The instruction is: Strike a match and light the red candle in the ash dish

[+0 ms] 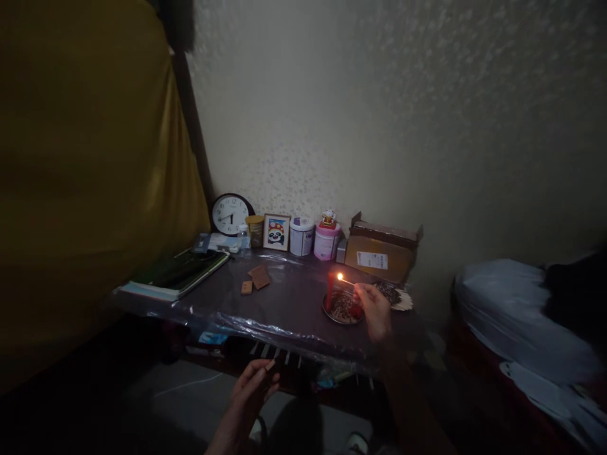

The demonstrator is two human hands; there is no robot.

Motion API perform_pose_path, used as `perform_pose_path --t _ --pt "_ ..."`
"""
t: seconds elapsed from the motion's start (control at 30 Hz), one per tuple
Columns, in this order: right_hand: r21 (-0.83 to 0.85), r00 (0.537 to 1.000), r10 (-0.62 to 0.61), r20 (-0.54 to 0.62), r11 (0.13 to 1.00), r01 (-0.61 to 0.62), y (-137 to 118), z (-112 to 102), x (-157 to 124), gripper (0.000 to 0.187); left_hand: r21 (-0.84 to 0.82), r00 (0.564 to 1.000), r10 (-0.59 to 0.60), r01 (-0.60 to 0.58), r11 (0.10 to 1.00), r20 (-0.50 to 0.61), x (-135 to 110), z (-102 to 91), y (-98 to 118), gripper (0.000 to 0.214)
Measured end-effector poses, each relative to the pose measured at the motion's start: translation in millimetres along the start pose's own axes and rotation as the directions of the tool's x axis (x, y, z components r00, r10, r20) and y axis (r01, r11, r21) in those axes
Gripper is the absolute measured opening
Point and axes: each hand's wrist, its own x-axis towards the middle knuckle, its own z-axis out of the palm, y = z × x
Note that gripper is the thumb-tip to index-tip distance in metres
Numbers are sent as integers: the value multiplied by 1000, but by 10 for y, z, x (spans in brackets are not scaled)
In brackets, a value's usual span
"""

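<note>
My right hand [374, 311] pinches a burning match [348, 281] by its end, with the flame just right of the top of a red candle [330, 292]. The candle stands upright at the left side of a round dish [342, 321] that holds small brown bits and a red lump. Behind my right hand lies a pile of dark-headed matches [403, 299]. My left hand [252, 383], low in front of the table edge, is closed on a small brown piece [270, 364], its kind too dark to make out.
On the plastic-covered table [284, 297] lie brown flat pieces [259, 277], a small tan block [246, 288] and books [175, 278]. A clock [231, 215], framed panda picture [276, 232], white tub [301, 237], pink tub [327, 241] and cardboard box [382, 253] line the wall.
</note>
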Motion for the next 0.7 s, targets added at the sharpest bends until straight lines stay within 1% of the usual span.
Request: perform_pose_path --t 0.2,0.3,0.4,0.57,0.7 --pt "-26 1000 -6 19 1000 7 44 38 34 25 -33 1000 -13 12 999 -22 43 -28 -35 32" --pt "-47 1000 -1 22 999 2 57 52 50 25 -41 1000 -3 3 999 -17 25 -9 -29 29" --pt "-60 1000 -3 15 998 4 48 68 67 26 -41 999 6 -7 999 -36 18 -2 -22 29" --pt "-44 1000 -30 4 999 30 27 92 109 25 -35 1000 -28 27 999 -13 48 -37 -25 31" --pt "-28 999 -43 -3 999 42 42 99 149 25 -49 1000 -19 18 999 -18 58 -47 -31 32"
